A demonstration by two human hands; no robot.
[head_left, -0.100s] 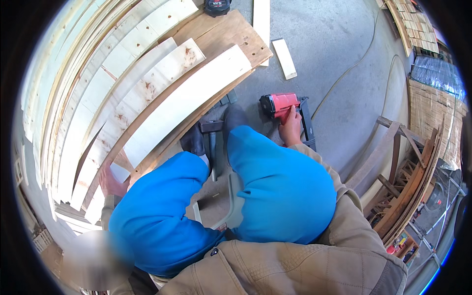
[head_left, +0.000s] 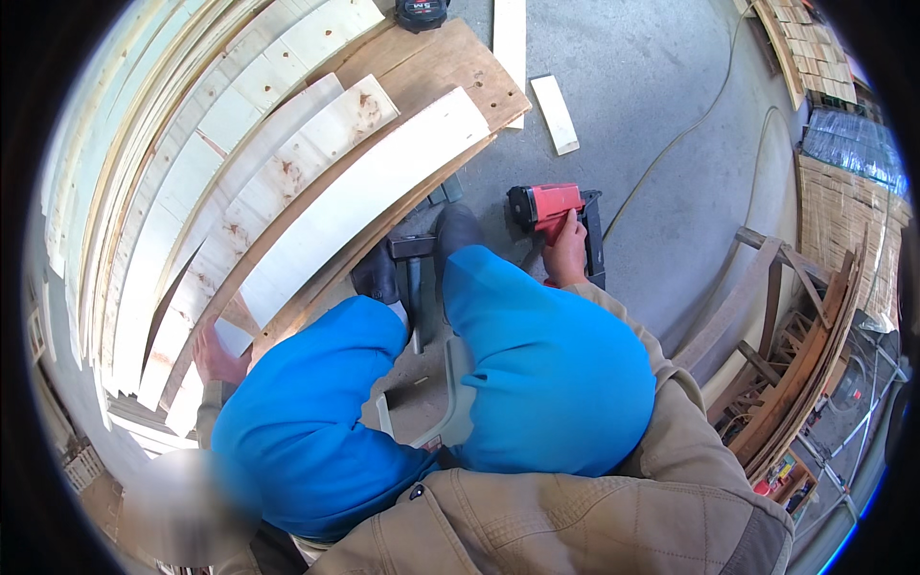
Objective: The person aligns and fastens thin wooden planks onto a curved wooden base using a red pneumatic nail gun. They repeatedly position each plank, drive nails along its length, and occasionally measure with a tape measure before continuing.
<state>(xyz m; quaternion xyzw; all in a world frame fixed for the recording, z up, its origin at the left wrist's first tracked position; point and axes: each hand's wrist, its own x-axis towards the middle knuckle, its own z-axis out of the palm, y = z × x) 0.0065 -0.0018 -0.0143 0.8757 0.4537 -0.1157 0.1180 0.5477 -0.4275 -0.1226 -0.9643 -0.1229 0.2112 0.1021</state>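
Note:
My right hand [head_left: 567, 251] is wrapped round the handle of a red and black nail gun [head_left: 556, 206], held above the floor to the right of my knees. Its long black magazine runs down beside my wrist. At the bench's near left end, my left hand [head_left: 218, 356] grips a short pale wooden board [head_left: 233, 337]; my knee and sleeve partly hide it. A long pale plank [head_left: 369, 206] lies along the edge of the brown wooden bench [head_left: 458, 59], close to that short piece.
Several pale boards [head_left: 240, 153] lie in rows on the left. A black tape measure [head_left: 422, 13] rests at the bench's far end. Between my boots a hammer [head_left: 413, 247] stands head up. An offcut [head_left: 555, 115] and a hose [head_left: 661, 153] lie on the floor; timber [head_left: 791, 359] stands at right.
The nail gun has turned slightly in my right hand, its magazine shifting a little to the left. My left hand and the boards stay where they were.

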